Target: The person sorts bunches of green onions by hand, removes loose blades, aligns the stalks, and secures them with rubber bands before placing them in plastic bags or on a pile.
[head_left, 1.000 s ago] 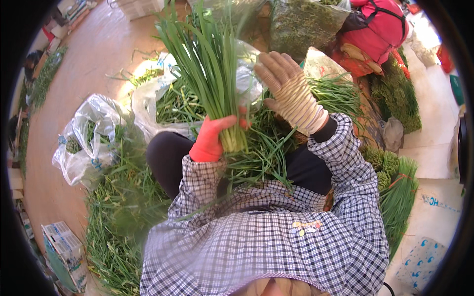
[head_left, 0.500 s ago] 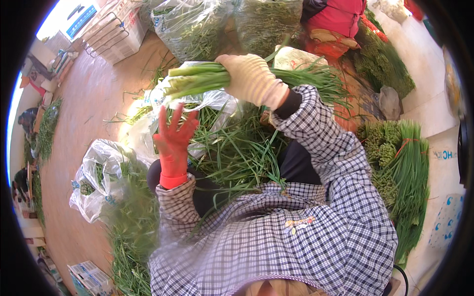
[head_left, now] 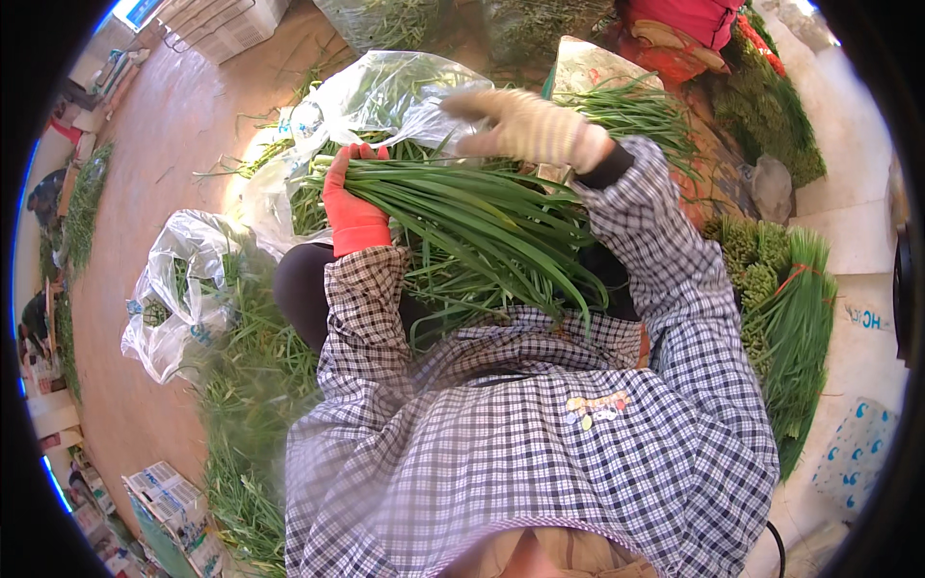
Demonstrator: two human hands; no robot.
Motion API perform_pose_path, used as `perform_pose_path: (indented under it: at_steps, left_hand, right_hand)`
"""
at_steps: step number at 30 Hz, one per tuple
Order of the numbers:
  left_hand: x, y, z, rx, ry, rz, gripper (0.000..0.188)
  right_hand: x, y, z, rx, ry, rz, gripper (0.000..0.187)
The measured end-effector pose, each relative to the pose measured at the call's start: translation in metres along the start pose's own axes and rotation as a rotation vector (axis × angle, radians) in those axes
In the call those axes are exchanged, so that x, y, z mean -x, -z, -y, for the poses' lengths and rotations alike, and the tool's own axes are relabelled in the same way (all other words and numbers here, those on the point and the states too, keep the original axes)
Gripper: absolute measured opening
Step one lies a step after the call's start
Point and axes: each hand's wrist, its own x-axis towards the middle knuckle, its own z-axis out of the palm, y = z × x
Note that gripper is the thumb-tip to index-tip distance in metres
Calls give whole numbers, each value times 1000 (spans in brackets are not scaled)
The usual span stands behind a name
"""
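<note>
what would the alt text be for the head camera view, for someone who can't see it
Seen from above, a seated person in a checked shirt holds a bundle of long green chives across the lap, the left hand in a red glove gripping its base. The right hand, in a beige knit glove, reaches toward a clear plastic bag; more greens and bags lie on the floor around.

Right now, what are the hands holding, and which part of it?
The left hand in the red glove holds a bunch of green chives near its pale cut end. The right hand in the beige glove hovers above, holding nothing visible.
</note>
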Motion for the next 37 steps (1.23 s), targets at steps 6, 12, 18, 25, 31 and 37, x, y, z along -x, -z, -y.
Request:
perform_pose_path:
  at_steps: [6,12,18,25,31,37]
  left_hand:
    - [-6,20,1,45,37,-103,10]
    - [0,18,12,-11,55,-68,14]
    - [13,7,22,-116,131,-81,34]
    - [10,22,13,-151,163,31,51]
    - [16,21,18,-194,325,225,55]
    - [18,40,40,-56,586,362,69]
  right_hand:
    - [55,12,21,-87,-26,34,22]
    - [39,-47,13,426,-179,174,37]
    - [49,-27,-7,311,-8,27,21]
    - [94,36,23,502,-3,102,18]
    - [124,47,12,-154,-441,-56,10]
    - [111,60,-15,-593,-300,-533,23]
